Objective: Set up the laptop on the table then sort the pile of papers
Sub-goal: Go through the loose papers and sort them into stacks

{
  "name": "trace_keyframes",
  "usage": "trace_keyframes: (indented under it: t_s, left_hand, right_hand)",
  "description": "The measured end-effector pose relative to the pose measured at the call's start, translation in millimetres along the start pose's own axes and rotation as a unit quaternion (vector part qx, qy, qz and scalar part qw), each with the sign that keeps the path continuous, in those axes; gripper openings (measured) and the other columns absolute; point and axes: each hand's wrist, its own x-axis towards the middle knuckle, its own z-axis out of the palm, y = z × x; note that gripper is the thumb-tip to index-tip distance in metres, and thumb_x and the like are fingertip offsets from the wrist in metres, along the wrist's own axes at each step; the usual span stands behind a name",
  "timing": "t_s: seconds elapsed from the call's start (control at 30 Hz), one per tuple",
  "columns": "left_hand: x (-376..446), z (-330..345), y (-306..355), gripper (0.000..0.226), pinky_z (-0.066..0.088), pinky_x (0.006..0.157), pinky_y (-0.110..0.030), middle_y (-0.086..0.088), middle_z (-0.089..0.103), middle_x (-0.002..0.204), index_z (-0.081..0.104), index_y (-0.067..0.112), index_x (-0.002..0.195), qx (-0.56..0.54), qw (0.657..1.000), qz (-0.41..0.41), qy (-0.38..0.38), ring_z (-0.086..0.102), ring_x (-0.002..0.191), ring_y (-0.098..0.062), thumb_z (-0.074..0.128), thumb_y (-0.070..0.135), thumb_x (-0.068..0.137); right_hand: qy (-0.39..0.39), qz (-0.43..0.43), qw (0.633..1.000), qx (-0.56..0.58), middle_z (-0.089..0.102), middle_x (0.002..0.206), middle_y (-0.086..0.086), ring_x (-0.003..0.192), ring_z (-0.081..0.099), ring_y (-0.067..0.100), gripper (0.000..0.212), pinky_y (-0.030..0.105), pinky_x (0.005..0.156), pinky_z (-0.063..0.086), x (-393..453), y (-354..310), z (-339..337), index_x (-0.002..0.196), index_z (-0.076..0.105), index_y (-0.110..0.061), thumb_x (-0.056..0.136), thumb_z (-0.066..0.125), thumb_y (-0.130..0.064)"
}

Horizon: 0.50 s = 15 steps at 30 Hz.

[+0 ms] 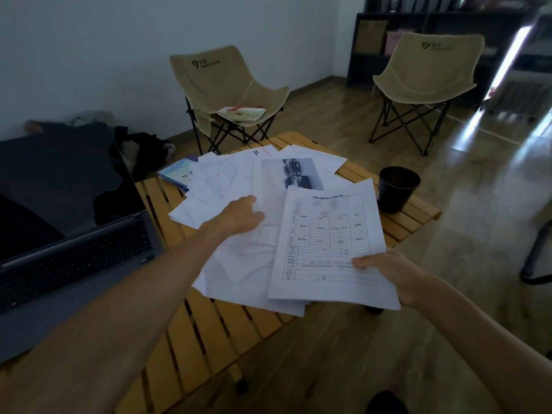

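Head view: right hand [388, 271] pinches the white printed form sheet [328, 240]; left hand [242, 215], fingers hidden, grip indeterminate, reaches into the loose white paper pile [239, 180] at 12 o'clock. Risk: sheets may slide off the yellow slatted wooden table [209, 339].

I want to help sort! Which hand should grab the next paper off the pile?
Probably the left hand. It already rests on the loose pile of papers, while the right hand pinches the form sheet, so its grip is taken.
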Motion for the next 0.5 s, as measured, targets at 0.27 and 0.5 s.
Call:
trace_keyframes:
  t_s: [0.27,0.5]
  left_hand:
    - [22,19,31,0.050,0.048,0.072,-0.029,-0.009,0.060,0.111,0.056,0.002,0.116,-0.210,0.954,-0.193,0.095,0.061,0.104,-0.029,0.077,0.028,0.079]
    - [11,-8,18,0.042,0.050,0.092,-0.041,-0.021,0.054,0.129,0.046,-0.007,0.131,-0.316,0.911,-0.193,0.183,0.055,0.113,-0.037,0.049,0.005,0.091]
  right_hand:
    - [-0.002,0.028,0.999,0.026,0.074,0.111,0.009,0.098,0.070,0.030,0.026,0.036,0.072,0.056,0,5,-1,0.114,0.069,-0.012,0.091,0.065,-0.001]
    - [-0.018,0.031,0.999,0.036,0.075,0.110,0.008,0.100,0.070,0.031,0.028,0.038,0.074,0.057,-7,7,-1,0.115,0.068,-0.015,0.091,0.065,-0.001]
